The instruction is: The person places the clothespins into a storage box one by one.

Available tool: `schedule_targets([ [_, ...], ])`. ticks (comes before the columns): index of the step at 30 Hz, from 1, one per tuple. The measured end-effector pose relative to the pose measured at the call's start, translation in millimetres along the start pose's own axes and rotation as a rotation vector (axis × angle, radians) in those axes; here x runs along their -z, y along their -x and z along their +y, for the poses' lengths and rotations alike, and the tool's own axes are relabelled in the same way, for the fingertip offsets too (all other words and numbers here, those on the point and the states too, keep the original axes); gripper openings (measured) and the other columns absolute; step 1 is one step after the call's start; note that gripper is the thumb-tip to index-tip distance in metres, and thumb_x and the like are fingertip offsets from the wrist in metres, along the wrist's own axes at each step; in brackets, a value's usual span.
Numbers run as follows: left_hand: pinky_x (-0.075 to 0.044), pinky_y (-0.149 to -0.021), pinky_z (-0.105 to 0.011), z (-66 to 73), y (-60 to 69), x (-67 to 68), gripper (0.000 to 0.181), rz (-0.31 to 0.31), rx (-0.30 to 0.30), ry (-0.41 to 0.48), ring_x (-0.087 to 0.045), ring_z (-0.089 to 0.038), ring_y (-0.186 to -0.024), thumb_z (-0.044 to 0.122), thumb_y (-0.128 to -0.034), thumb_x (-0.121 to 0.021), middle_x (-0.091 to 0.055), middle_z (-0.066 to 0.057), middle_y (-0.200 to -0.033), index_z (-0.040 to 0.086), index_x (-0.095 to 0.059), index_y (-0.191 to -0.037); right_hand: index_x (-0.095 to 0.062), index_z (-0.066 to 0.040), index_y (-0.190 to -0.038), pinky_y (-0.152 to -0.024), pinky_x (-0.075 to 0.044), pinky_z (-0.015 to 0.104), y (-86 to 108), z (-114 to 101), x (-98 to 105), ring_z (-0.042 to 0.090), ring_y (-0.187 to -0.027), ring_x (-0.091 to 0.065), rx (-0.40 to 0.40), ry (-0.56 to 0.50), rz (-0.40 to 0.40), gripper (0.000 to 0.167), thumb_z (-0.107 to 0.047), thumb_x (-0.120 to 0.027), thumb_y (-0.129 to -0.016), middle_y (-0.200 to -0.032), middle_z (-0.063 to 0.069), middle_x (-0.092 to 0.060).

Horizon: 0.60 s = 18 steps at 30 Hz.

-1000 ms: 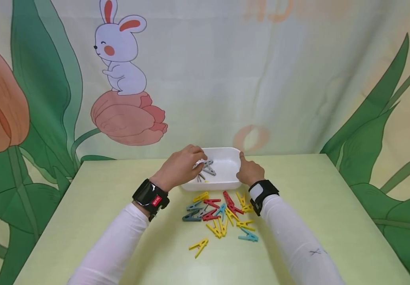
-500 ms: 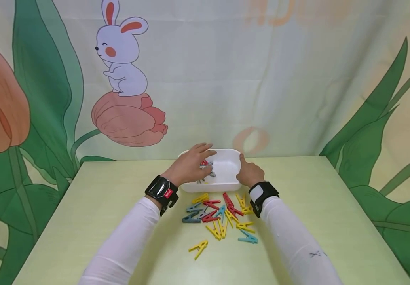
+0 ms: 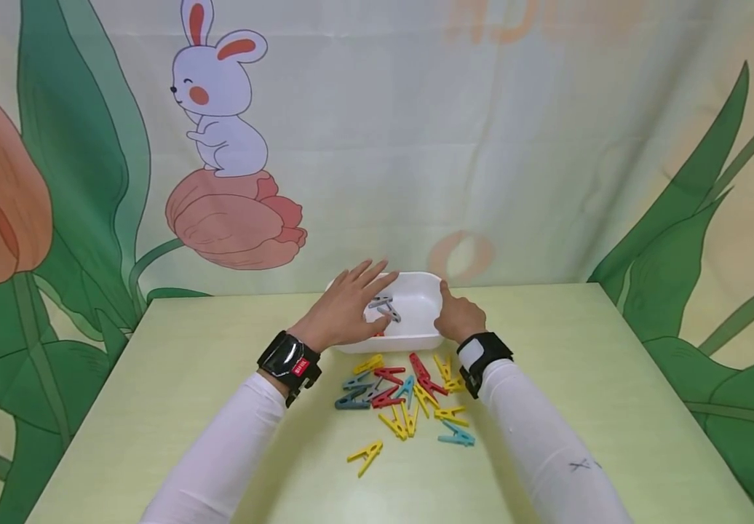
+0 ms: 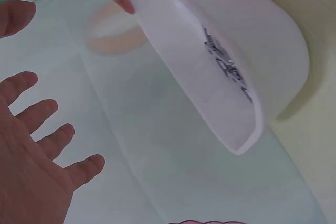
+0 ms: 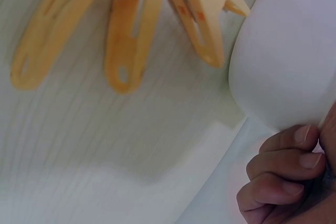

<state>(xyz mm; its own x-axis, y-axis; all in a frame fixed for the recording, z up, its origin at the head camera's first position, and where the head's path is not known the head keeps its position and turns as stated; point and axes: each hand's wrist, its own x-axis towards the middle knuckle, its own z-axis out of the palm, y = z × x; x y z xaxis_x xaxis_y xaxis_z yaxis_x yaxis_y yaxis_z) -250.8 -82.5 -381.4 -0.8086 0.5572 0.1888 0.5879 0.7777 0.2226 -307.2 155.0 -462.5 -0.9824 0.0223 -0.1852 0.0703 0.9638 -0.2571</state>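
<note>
My left hand (image 3: pixel 343 311) is spread with straight fingers over the left part of a white plastic box (image 3: pixel 416 341). In the left wrist view, nothing lies between the fingers of that hand (image 4: pixel 34 166), and grey clothespins (image 4: pixel 227 64) lie inside the box (image 4: pixel 278 30). Part of the box's inside is hidden under the hand; grey clothespins (image 3: pixel 390 314) and a bit of red show beside the thumb. My right hand (image 3: pixel 462 317) grips the box's right rim. The right wrist view shows its fingers (image 5: pixel 283 163) curled at the box's edge.
In front of the box lies a loose pile of yellow, red, blue and grey clothespins (image 3: pixel 388 399). One yellow clothespin (image 3: pixel 367 455) lies apart, nearer the front. A printed curtain (image 3: pixel 377 145) hangs behind the pale table (image 3: pixel 220 407).
My left hand was curled in the box at the grey clothespins a second ago; its fingers have since spread. The grey clothespins have shifted slightly. The right hand stays at the rim.
</note>
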Motion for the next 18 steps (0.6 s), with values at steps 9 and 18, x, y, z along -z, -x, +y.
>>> schedule_targets([
  [9,-0.020,-0.119,-0.058,11.2,24.5,13.7,0.073,0.029,-0.056,-0.047,-0.016,-0.029,-0.153,0.044,-0.0908,-0.062,-0.022,-0.002,-0.165,0.025,-0.032,-0.155,-0.015,-0.018,-0.159,-0.057,-0.038,0.033,-0.7,0.5,-3.6,0.023,-0.062,-0.055,-0.013,0.003,0.011,0.083,-0.024,-0.063,-0.092,-0.074,0.011,-0.062],
  [18,-0.017,-0.119,-0.059,29.5,51.7,23.1,0.080,-0.001,-0.102,-0.062,-0.013,-0.030,-0.154,0.049,-0.0897,-0.063,-0.018,-0.001,-0.166,0.027,-0.026,-0.157,-0.016,-0.018,-0.159,-0.057,-0.038,0.033,-0.4,0.6,-3.9,0.024,-0.063,-0.055,-0.004,-0.001,0.018,0.083,-0.024,-0.064,-0.091,-0.074,0.011,-0.062],
])
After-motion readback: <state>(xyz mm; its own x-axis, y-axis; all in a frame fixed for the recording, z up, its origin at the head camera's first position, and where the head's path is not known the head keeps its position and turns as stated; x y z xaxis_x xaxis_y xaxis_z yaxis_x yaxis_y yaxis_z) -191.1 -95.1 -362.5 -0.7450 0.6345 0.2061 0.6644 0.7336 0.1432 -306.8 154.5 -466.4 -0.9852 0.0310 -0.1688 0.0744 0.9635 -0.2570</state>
